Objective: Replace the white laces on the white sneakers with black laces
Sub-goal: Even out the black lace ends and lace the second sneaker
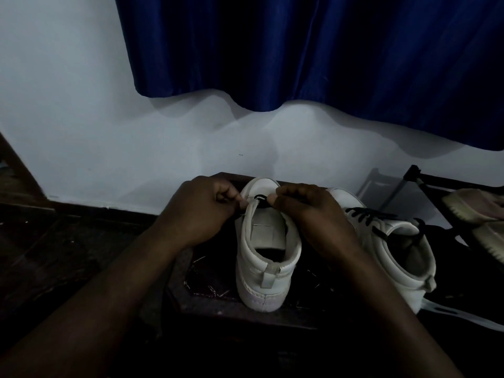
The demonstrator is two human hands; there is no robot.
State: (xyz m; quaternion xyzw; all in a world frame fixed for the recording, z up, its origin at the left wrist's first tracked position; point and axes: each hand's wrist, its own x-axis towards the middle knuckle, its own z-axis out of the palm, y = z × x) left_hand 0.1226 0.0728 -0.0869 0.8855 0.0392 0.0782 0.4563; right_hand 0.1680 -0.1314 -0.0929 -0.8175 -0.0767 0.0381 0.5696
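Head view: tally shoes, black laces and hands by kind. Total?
white sneakers: 2
black laces: 2
shoes on the rack: 2
hands: 2
Total: 8

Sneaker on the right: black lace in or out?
In: black lace crisscrosses the front of the sneaker on the right. Tied or loose: cannot tell.
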